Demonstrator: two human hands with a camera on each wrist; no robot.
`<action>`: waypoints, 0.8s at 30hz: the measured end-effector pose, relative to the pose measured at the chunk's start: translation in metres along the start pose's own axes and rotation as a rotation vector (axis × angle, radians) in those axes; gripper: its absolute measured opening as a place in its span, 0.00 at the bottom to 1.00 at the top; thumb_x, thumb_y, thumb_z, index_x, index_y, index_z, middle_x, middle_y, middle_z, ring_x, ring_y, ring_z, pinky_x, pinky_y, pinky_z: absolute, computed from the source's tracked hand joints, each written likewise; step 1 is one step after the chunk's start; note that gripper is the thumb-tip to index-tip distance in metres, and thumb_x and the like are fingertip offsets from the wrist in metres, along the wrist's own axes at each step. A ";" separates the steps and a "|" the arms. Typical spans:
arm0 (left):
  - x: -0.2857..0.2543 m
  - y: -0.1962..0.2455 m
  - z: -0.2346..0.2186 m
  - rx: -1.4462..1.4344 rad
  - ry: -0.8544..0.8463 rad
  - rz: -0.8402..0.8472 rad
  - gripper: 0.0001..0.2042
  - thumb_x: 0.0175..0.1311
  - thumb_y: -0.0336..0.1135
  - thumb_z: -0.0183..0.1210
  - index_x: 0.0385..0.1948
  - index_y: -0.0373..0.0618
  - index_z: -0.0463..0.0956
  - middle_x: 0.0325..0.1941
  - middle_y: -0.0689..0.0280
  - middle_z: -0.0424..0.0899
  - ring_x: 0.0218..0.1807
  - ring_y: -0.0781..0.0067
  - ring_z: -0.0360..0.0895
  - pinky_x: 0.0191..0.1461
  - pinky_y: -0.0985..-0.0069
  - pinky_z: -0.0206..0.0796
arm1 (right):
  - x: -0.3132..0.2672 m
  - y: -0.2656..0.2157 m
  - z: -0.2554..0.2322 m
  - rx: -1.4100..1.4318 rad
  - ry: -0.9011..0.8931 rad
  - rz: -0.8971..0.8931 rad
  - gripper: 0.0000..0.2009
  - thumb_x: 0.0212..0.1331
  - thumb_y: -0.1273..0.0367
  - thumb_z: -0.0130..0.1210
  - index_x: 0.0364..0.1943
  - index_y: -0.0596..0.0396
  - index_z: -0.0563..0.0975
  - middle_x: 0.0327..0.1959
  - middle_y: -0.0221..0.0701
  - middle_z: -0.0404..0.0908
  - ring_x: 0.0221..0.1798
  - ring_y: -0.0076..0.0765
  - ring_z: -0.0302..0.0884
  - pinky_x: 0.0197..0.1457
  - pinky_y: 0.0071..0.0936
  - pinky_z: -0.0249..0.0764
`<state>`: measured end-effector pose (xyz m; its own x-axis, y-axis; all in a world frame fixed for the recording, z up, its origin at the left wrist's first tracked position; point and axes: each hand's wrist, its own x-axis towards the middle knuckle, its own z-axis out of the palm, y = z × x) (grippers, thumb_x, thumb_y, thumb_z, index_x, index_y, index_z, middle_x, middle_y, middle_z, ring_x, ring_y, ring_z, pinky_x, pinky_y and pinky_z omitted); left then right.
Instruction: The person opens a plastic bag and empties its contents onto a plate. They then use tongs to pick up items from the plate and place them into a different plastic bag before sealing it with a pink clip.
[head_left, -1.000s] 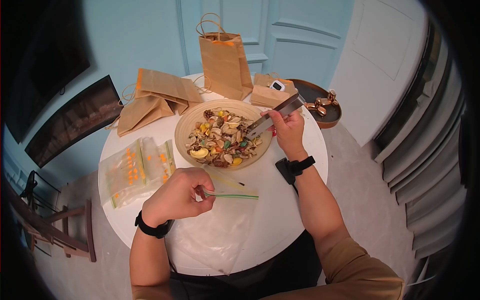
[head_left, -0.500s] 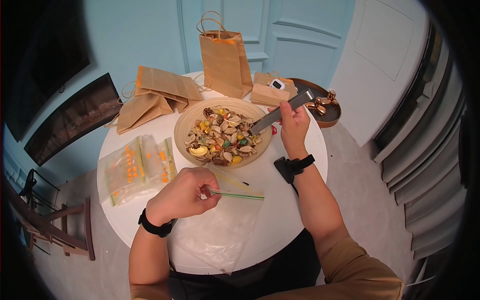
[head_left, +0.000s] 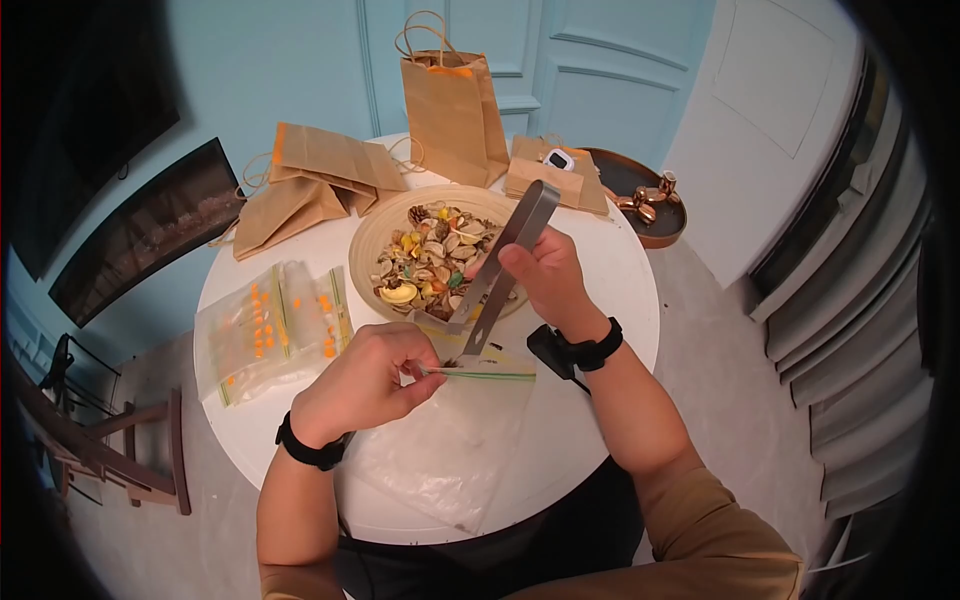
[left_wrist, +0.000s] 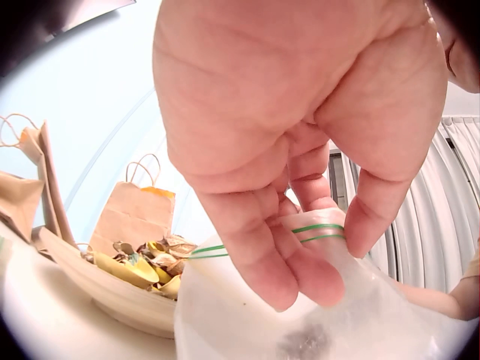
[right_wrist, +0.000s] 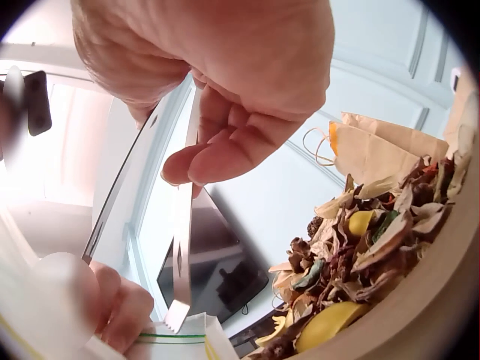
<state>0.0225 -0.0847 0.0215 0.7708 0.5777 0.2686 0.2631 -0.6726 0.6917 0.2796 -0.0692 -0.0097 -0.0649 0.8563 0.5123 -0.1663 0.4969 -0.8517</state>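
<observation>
My left hand [head_left: 372, 380] pinches the green-zip edge of a clear plastic zip bag [head_left: 440, 455] that hangs down over the table's front. Metal tongs [head_left: 543, 198] are held in my right hand [head_left: 550, 282], their arms spread and pointing down at the bag's mouth. In the right wrist view one toothed tip of the tongs [right_wrist: 180, 247] is right at the green zip line. A dark blurred clump [left_wrist: 306, 343] shows through the bag in the left wrist view. Just behind, a round wooden bowl [head_left: 362, 262] holds potpourri [head_left: 432, 248] of dried petals and pine cones.
Several zip bags with orange marks [head_left: 262, 330] lie on the left of the white round table [head_left: 590, 420]. Folded paper bags [head_left: 330, 165], a standing paper bag [head_left: 450, 115] and a small white timer [head_left: 559, 160] are at the back. A brown tray [head_left: 660, 225] sits beyond the right edge.
My right hand has brought the tongs from the bowl's right side toward me and left, over the bag's mouth. The tongs' arms now stand wider apart. My left hand keeps its pinch on the bag.
</observation>
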 end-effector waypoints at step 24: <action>-0.001 0.000 0.000 -0.019 -0.014 -0.041 0.05 0.57 0.26 0.67 0.26 0.38 0.79 0.25 0.66 0.82 0.26 0.76 0.78 0.27 0.79 0.72 | 0.017 0.002 -0.055 -0.193 0.553 -0.163 0.17 0.67 0.60 0.61 0.48 0.59 0.77 0.41 0.34 0.87 0.38 0.20 0.82 0.34 0.17 0.78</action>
<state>0.0213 -0.0852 0.0211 0.7673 0.5984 0.2305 0.2840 -0.6394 0.7145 0.3320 -0.0459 -0.0092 0.4758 0.6871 0.5491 0.0539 0.6003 -0.7979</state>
